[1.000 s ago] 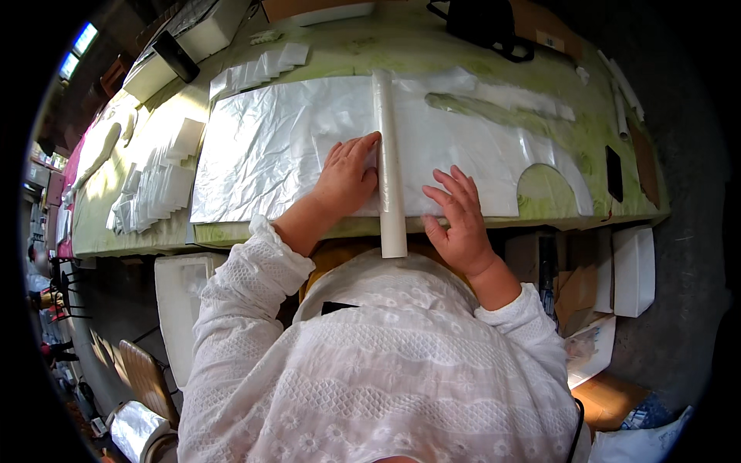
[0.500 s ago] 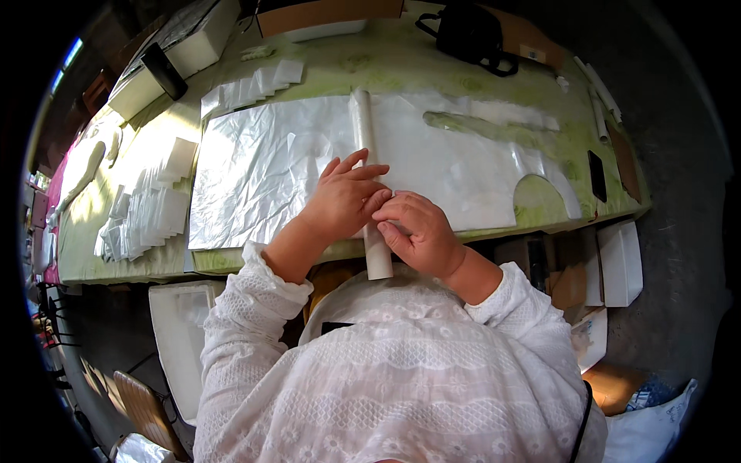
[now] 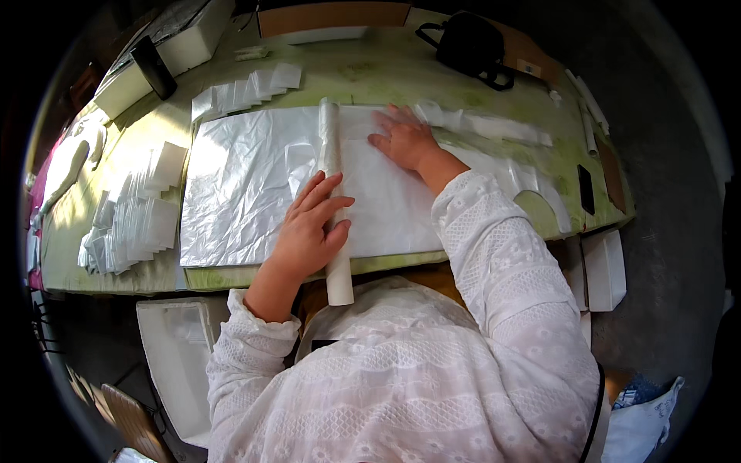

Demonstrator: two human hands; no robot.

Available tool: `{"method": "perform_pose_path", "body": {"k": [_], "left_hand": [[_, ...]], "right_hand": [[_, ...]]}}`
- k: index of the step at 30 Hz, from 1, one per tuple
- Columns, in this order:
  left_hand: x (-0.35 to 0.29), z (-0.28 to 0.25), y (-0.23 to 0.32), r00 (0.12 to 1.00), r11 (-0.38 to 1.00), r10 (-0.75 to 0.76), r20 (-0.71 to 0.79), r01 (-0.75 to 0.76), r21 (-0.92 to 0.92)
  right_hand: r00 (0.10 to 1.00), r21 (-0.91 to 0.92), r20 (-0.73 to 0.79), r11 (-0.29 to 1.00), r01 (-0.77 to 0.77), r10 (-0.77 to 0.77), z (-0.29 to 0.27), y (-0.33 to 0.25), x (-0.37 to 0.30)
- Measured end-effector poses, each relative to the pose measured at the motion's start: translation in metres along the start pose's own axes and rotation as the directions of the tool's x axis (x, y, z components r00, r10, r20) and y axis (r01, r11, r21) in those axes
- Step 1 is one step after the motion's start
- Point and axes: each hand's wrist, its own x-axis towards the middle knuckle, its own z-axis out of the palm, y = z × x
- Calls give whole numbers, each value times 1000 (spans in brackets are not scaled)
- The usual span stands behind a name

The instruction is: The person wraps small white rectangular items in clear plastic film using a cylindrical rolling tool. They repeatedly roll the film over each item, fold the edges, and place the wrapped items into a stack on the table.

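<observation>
A pale roll of clear film on a cardboard tube [image 3: 340, 279] lies across a silvery-white plastic sheet [image 3: 245, 181], its near end jutting over the table edge. On the roll's near half rests my left hand [image 3: 312, 228], fingers spread and not wrapped round it. To the right of the roll, my right hand [image 3: 405, 143] lies stretched out on the sheet's far part, with its fingertips slightly blurred. Beyond that hand a crumpled strip of clear film [image 3: 486, 125] runs rightward. A curved scrap of film [image 3: 544, 189] sits at the sheet's right end.
Flat white packets [image 3: 135, 212] fan out at the left, with another row of packets [image 3: 247, 92] farther back. A black cylinder [image 3: 153, 68] leans by a white foam box [image 3: 189, 38]. A black bag [image 3: 468, 48] and a phone [image 3: 586, 190] lie to the right.
My hands have parted: the right reached forward onto the sheet, while the left came down onto the roll. The roll has shifted left and toward me, and the view has moved slightly.
</observation>
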Motion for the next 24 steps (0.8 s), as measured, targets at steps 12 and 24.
{"method": "perform_pose_path", "body": {"k": [12,24], "left_hand": [[-1,0,-3,998,1000,-12,-60,11,-9],[-4,0,-3,989,992,-52,-138,35,-123]], "right_hand": [[817,117,-496,954,-274,296,-39,148,-57],[785,179,-517,854,489,-341,11,-42,-80]]}}
